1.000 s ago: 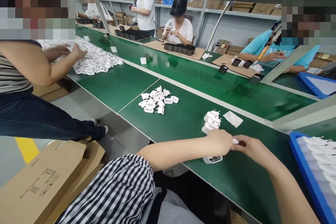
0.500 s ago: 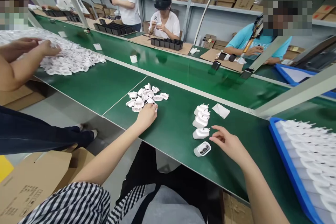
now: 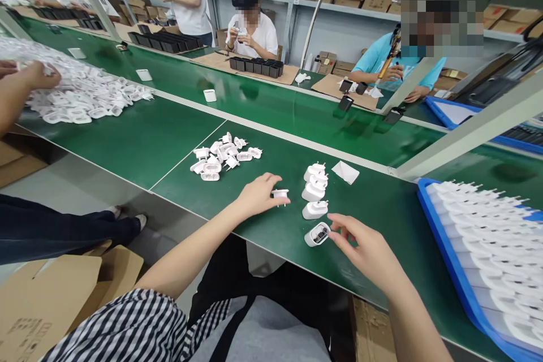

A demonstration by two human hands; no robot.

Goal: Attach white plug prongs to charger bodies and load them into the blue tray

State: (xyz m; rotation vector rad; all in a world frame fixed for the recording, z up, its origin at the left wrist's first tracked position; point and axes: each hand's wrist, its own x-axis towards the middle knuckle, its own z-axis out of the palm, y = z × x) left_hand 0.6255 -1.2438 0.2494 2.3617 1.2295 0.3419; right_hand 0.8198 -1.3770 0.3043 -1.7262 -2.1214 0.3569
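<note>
My left hand (image 3: 259, 195) holds a white plug cap (image 3: 280, 195) with two pins between thumb and fingers, just above the green table. To its left lies a loose pile of similar white plug caps (image 3: 218, 159). My right hand (image 3: 354, 237) is open, thumb and forefinger apart at the right edge of an open white charger housing (image 3: 317, 235). Dark electronic parts show inside that housing; whether the fingertips touch it I cannot tell. Behind it, closed white chargers (image 3: 314, 209) with pins lie in a row.
A blue tray (image 3: 456, 271) of finished-looking white chargers stands at the right. A folded white paper (image 3: 345, 172) lies behind the row. A co-worker's hands (image 3: 40, 74) are over a large heap of white caps (image 3: 91, 93). Metal posts (image 3: 462, 124) rise from the bench.
My left hand has moved right, away from the pile, with a plug cap in it. My right hand has come closer to the open housing, which is now tilted.
</note>
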